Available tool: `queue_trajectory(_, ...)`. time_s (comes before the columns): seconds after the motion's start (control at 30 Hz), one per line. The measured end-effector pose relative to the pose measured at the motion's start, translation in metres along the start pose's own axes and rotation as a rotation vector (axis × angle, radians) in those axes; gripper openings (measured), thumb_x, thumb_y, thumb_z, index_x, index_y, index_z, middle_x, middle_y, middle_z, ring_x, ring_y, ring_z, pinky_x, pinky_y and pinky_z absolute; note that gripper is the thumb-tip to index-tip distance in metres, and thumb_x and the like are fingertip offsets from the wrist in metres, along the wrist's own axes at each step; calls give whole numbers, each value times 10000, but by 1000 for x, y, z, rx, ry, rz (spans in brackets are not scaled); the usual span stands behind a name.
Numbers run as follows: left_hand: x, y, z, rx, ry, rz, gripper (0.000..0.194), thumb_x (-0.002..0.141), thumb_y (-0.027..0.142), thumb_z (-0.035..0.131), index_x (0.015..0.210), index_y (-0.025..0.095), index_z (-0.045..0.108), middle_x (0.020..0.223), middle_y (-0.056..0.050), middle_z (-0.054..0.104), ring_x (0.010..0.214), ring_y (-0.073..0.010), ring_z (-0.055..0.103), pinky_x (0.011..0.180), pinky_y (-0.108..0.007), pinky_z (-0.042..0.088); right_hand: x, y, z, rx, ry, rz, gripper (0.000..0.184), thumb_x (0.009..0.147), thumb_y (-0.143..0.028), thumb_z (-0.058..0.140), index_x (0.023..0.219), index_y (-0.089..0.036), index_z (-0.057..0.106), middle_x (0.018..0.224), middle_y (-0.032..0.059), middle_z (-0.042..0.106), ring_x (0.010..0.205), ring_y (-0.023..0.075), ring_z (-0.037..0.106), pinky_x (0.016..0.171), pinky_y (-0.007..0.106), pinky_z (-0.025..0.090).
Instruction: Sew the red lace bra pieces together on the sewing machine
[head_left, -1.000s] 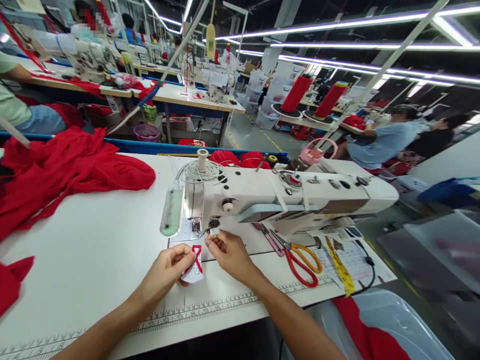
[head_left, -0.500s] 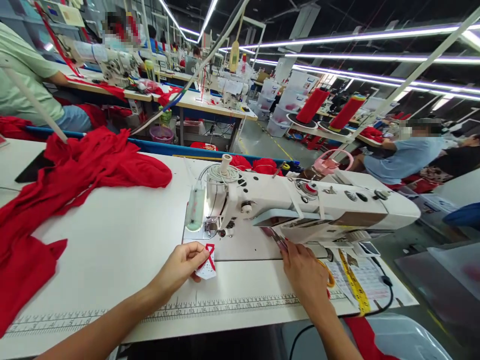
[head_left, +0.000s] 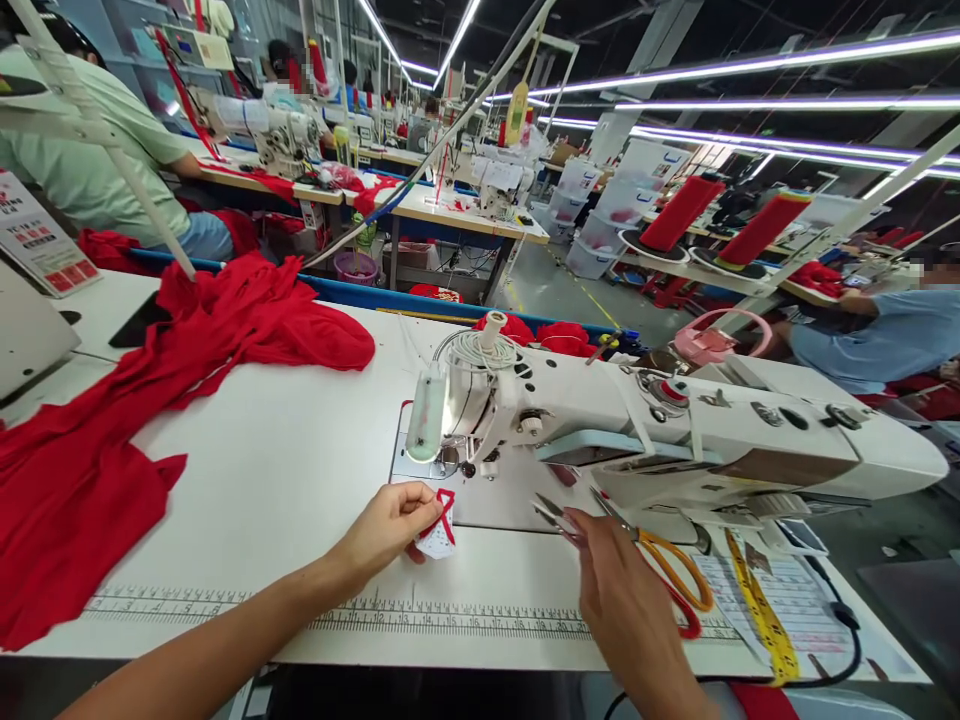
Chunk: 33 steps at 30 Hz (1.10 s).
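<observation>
Between the thumb and fingers of my left hand [head_left: 401, 515] is a small piece of white speckled fabric [head_left: 436, 542] with red strips on it. That hand is just in front of the needle area of a white sewing machine [head_left: 585, 395]. My right hand [head_left: 619, 590] is closed on thread snips [head_left: 553, 513], whose blades stand apart and point toward the machine's bed. Right beside this hand lies a pair of scissors [head_left: 686, 575] with orange and red handles. The palm side of the right hand is hidden.
Red fabric [head_left: 217, 335] is heaped on the left of the white table [head_left: 300, 480]. A printed ruler [head_left: 420, 618] runs along its front edge. At right lie a yellow tape measure [head_left: 765, 610] and papers. Red thread cones [head_left: 682, 222] stand behind; co-workers sit at both sides.
My right hand has drawn the snips back from under the machine arm, and their blades now show. The scissors are more exposed. My left hand keeps its fabric piece; the view has turned left.
</observation>
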<state>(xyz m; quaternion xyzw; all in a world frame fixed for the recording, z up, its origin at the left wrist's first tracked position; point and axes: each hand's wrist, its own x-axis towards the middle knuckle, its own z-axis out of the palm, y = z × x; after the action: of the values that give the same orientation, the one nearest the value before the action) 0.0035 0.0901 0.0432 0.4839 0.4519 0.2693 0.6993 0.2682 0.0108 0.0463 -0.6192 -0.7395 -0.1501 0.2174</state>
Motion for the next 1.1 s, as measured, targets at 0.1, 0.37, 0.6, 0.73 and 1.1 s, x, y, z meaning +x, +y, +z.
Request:
queue_trajectory(0.1, -1, 0, 0, 12, -3, 2, 557, 706, 707, 704, 732, 165, 578, 650, -8, 595, 611, -137, 530, 533, -243, 453, 18, -30, 3, 255, -114, -56, 230, 1055, -242, 325, 1149, -215, 533, 936, 62, 635, 738, 169, 648, 594, 256, 502)
queue_trajectory(0.37, -2, 2, 0, 17, -4, -16, 536, 727, 687, 693, 759, 162, 593, 673, -12, 604, 615, -133, 531, 537, -239, 452, 43, -60, 23, 176, -115, -314, 244, 1053, -155, 326, 989, -175, 560, 766, 23, 621, 624, 146, 561, 551, 258, 343)
queue_trajectory(0.6, -1, -1, 0, 10, -20, 15, 478, 786, 636, 673, 741, 172, 568, 662, 4, 574, 612, -128, 527, 540, -236, 458, 46, -52, 22, 131, -189, -341, 315, 917, -25, 392, 1070, -177, 623, 768, 33, 623, 683, 165, 581, 599, 273, 376)
queue_trajectory(0.73, 0, -3, -1, 15, -13, 34, 467, 788, 624, 673, 729, 175, 559, 652, 8, 567, 597, -125, 523, 531, -233, 446, 44, -51, 25, 105, -202, -307, 322, 1008, -179, 386, 1254, -160, 593, 774, 37, 664, 555, 150, 562, 517, 280, 344)
queue_trajectory(1.1, 0, -1, 0, 35, -12, 55, 431, 803, 588, 650, 722, 174, 564, 663, 2, 575, 616, -132, 530, 547, -234, 431, 50, -51, 29, -18, -67, -441, 333, 1064, -335, 431, 1215, -183, 686, 653, 1, 591, 480, 100, 490, 484, 275, 270)
